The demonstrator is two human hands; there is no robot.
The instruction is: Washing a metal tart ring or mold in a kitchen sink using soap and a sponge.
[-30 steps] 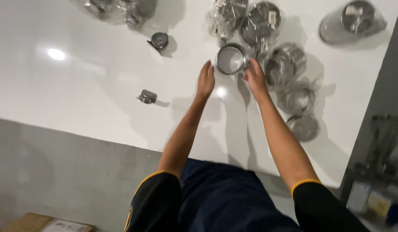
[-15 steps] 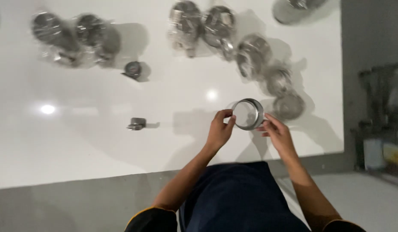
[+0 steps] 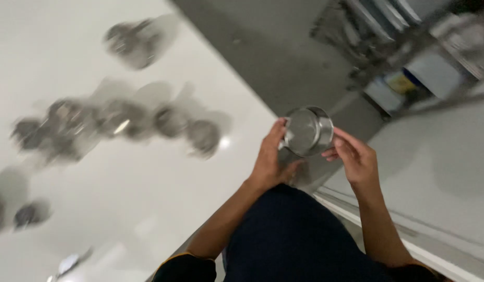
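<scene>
**Steel cup in both hands**

I hold a round steel cup (image 3: 307,131) between my left hand (image 3: 270,159) and right hand (image 3: 354,156), off the edge of the white worktop (image 3: 122,209). Blurred steel cups (image 3: 127,122) sit clustered on it.

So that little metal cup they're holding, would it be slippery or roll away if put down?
The cup looks like thin shiny steel, so probably stiff, light and a bit slick. Both hands, left and right, grip its rim, which suggests care. Being round, it would likely roll if laid on its side.
</scene>
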